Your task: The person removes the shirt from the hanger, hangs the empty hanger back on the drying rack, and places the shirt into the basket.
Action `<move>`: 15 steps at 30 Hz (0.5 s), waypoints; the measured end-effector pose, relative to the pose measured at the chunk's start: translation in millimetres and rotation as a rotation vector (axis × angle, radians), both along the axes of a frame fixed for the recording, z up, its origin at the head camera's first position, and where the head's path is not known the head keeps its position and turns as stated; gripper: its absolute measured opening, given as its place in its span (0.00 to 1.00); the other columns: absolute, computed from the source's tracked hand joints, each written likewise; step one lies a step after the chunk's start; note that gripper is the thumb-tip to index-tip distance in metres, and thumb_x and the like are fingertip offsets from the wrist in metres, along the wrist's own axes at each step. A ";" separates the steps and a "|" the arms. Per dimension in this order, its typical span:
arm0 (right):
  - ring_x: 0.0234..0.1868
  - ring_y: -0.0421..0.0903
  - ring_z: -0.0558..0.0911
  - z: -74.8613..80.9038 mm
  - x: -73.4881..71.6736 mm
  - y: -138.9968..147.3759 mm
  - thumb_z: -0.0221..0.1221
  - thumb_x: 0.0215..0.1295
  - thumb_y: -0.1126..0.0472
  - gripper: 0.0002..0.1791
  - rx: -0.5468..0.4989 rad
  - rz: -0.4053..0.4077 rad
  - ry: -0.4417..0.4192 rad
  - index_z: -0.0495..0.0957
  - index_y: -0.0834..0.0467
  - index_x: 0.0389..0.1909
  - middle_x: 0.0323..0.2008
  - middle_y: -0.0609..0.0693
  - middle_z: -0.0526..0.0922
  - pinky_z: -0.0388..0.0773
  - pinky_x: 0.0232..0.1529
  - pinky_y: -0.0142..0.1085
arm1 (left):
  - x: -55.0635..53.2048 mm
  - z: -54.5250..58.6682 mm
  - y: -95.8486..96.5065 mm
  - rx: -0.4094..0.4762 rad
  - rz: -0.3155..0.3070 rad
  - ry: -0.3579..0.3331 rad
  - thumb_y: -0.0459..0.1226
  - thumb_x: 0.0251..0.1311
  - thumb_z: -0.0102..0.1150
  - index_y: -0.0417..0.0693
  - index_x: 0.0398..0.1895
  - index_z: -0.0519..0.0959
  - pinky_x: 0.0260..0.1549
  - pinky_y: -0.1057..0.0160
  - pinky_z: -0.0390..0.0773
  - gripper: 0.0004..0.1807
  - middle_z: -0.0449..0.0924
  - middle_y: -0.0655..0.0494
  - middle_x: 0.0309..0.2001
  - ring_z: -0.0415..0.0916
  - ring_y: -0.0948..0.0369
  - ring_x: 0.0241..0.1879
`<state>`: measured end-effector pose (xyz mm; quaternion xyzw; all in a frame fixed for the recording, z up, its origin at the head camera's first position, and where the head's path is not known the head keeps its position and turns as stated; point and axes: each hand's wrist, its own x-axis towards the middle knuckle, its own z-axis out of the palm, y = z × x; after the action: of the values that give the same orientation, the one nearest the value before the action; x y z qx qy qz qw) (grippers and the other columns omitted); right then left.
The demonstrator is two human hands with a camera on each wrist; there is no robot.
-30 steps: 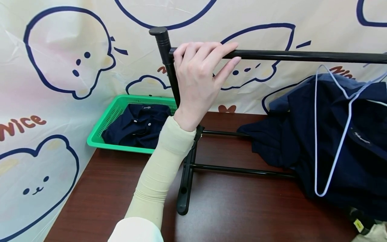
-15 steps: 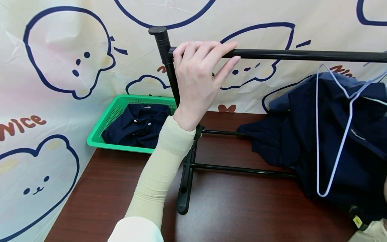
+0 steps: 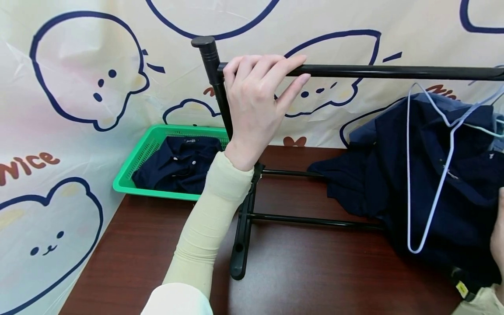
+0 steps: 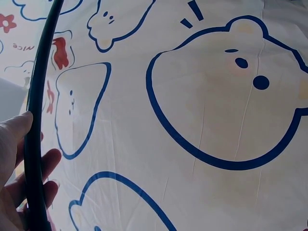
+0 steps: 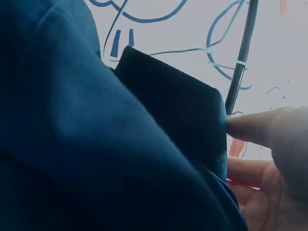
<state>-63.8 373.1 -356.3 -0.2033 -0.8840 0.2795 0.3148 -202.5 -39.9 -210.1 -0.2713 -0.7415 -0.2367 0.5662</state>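
the left hand (image 3: pixel 253 103) curls around a smooth, round black bar (image 3: pixel 393 72), right by a black post (image 3: pixel 210 61) with a flat cap. the right hand (image 5: pixel 281 163) pinches the edge of a soft dark blue shirt (image 3: pixel 387 170). the shirt hangs in floppy folds, near the back edge of the shiny brown worktop (image 3: pixel 315 271). a thin, pale hanger (image 3: pixel 408 175), bent like a loop, is in front of it. by the back left corner sits a green basket (image 3: pixel 157 194) full of tiny holes, with a folded dark shirt (image 3: pixel 175 164) inside.

Shirt (image 3: pixel 181 168) in basket (image 3: pixel 136 157), left on table (image 3: pixel 338 271); rack (image 3: pixel 244 232) centre; hanger (image 3: pixel 452 139) before garments (image 3: pixel 393 175), right.
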 end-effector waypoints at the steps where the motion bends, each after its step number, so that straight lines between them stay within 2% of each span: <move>1: 0.66 0.55 0.59 3.8 0.2 -4.8 0.38 0.75 0.50 0.27 -0.008 0.010 0.011 0.60 0.63 0.67 0.66 0.63 0.60 0.47 0.66 0.42 | 0.0 -0.1 -0.1 0.001 0.000 0.001 0.53 0.63 0.53 0.58 0.47 0.84 0.55 0.60 0.55 0.17 0.82 0.62 0.39 0.70 0.60 0.44; 5: 0.64 0.59 0.59 18.8 0.9 -22.9 0.40 0.75 0.54 0.27 -0.013 0.036 0.027 0.58 0.65 0.68 0.65 0.66 0.60 0.47 0.66 0.41 | 0.0 0.1 -0.5 0.009 -0.001 0.007 0.53 0.63 0.53 0.58 0.46 0.84 0.54 0.60 0.55 0.17 0.82 0.62 0.39 0.70 0.60 0.44; 6: 0.64 0.61 0.59 25.4 1.3 -30.3 0.40 0.74 0.58 0.27 -0.027 0.051 0.015 0.56 0.68 0.68 0.65 0.68 0.59 0.46 0.66 0.41 | 0.0 0.2 -0.5 0.010 -0.001 0.009 0.53 0.63 0.53 0.58 0.46 0.84 0.54 0.60 0.55 0.17 0.82 0.62 0.39 0.70 0.60 0.44; 8: 0.65 0.62 0.57 33.2 2.0 -40.6 0.40 0.74 0.59 0.28 -0.062 0.061 -0.014 0.51 0.66 0.70 0.66 0.67 0.56 0.44 0.66 0.40 | 0.3 0.2 -0.7 0.011 -0.001 0.010 0.53 0.63 0.53 0.58 0.46 0.84 0.54 0.60 0.55 0.17 0.82 0.62 0.39 0.70 0.60 0.44; 11: 0.66 0.60 0.54 37.1 2.9 -50.5 0.40 0.73 0.58 0.30 -0.144 0.007 -0.058 0.48 0.67 0.70 0.67 0.66 0.53 0.42 0.66 0.37 | 0.5 0.1 -0.8 0.009 -0.005 0.009 0.53 0.63 0.53 0.57 0.46 0.84 0.54 0.60 0.55 0.17 0.82 0.62 0.39 0.70 0.60 0.44; 15: 0.68 0.57 0.51 37.0 3.8 -55.1 0.41 0.73 0.54 0.32 -0.169 -0.091 -0.085 0.47 0.66 0.71 0.69 0.64 0.49 0.41 0.66 0.37 | 0.2 0.2 -0.1 0.006 -0.010 0.008 0.53 0.63 0.53 0.57 0.46 0.84 0.54 0.60 0.55 0.17 0.82 0.62 0.40 0.70 0.60 0.44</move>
<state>-60.0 318.0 -319.2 -0.2808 -0.8597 0.3296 0.2709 -202.4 -40.0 -209.9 -0.2741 -0.7372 -0.2407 0.5688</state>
